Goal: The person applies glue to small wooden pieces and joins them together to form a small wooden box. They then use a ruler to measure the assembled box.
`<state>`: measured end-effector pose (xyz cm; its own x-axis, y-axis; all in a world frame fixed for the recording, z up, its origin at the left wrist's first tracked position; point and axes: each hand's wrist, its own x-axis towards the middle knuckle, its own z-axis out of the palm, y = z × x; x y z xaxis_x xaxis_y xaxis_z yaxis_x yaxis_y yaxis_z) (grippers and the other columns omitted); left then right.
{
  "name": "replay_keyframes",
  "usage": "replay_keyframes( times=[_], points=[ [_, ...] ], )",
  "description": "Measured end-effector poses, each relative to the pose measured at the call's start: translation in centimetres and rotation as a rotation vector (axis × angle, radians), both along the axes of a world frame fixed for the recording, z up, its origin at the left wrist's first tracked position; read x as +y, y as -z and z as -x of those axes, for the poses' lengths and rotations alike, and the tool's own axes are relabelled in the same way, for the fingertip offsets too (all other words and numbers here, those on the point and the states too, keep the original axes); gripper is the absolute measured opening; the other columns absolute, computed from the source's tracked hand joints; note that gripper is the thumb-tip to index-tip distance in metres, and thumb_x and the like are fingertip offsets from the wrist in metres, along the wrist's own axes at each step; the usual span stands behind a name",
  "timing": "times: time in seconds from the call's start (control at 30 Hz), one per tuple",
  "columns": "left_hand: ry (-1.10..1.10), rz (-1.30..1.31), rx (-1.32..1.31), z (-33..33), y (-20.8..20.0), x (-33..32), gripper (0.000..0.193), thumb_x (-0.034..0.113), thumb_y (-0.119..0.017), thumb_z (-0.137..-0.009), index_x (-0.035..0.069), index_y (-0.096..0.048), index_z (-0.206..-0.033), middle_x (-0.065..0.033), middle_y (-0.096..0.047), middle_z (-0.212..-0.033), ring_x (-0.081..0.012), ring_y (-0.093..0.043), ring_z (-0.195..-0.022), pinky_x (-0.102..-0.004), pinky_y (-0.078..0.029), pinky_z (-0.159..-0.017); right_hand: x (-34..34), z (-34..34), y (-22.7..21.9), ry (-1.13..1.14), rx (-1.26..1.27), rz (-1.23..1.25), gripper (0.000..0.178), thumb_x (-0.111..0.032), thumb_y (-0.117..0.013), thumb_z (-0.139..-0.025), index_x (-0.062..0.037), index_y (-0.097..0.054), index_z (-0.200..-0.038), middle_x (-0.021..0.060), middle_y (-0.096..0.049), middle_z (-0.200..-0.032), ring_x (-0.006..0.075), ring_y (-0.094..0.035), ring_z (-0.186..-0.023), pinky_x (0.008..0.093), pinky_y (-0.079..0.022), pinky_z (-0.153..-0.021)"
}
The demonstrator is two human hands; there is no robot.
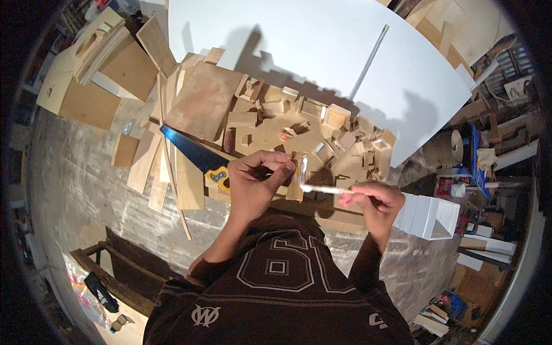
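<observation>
On the table [267, 133], wood blocks [335, 118] run along the back and crowd the right side, a cup [286, 137] sits near the middle, and behind stands a panel [339, 34] with a rod [368, 62] before it. Left of the left hand [257, 183] lies the saw [192, 152], with boards [144, 154] beyond it. Between the left hand's wood piece [295, 190] and the right hand [376, 202] runs a stick [330, 190], and farther right stands a bin [418, 215].
</observation>
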<state>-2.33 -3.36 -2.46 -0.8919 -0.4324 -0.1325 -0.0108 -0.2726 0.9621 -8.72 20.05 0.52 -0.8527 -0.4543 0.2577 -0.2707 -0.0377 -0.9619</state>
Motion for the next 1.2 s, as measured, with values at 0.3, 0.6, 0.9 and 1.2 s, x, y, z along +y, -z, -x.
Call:
replay_keyframes(
  times=[0.3,0.6,0.9,1.2],
  points=[
    [-0.015,0.0,-0.023,0.3,0.3,-0.1,0.011,-0.001,-0.074,-0.086,-0.005,-0.072,-0.096,-0.0053,-0.072,-0.077,-0.0064,-0.064,-0.068,-0.0208,-0.052,-0.062,0.6,0.2,-0.2,-0.096,0.084,-0.156,0.013,0.007,-0.071,-0.083,0.0052,-0.073,-0.096,0.0168,-0.074,-0.083,0.0236,-0.075,-0.074,0.0301,-0.06,-0.066],
    [-0.011,-0.05,-0.009,0.7,0.2,-0.2,0.011,-0.001,-0.074,-0.086,-0.005,-0.072,-0.095,-0.0074,-0.072,-0.078,-0.0082,-0.065,-0.067,-0.0223,-0.054,-0.063,0.3,0.6,-0.7,-0.094,0.186,-0.249,0.013,0.008,-0.07,-0.083,0.0048,-0.073,-0.095,0.0167,-0.075,-0.085,0.0237,-0.075,-0.076,0.029,-0.058,-0.068],
    [0.006,-0.018,-0.066,0.4,0.4,-0.3,0.01,0.0,-0.075,-0.085,-0.003,-0.072,-0.095,-0.0058,-0.073,-0.08,-0.0085,-0.066,-0.068,-0.0223,-0.053,-0.064,-0.2,0.7,0.3,-0.024,0.059,-0.195,0.014,0.006,-0.072,-0.083,0.0041,-0.073,-0.097,0.0171,-0.075,-0.087,0.0252,-0.075,-0.079,0.0321,-0.061,-0.071],
    [-0.003,-0.065,-0.071,0.3,1.4,-0.6,0.009,0.001,-0.075,-0.086,-0.003,-0.073,-0.093,-0.006,-0.073,-0.08,-0.0091,-0.066,-0.068,-0.0224,-0.054,-0.064,-0.2,0.3,0.4,-0.01,-0.01,-0.131,0.016,0.008,-0.069,-0.085,0.0065,-0.073,-0.101,0.0172,-0.075,-0.09,0.0231,-0.075,-0.083,0.0304,-0.06,-0.074]
  ],
)
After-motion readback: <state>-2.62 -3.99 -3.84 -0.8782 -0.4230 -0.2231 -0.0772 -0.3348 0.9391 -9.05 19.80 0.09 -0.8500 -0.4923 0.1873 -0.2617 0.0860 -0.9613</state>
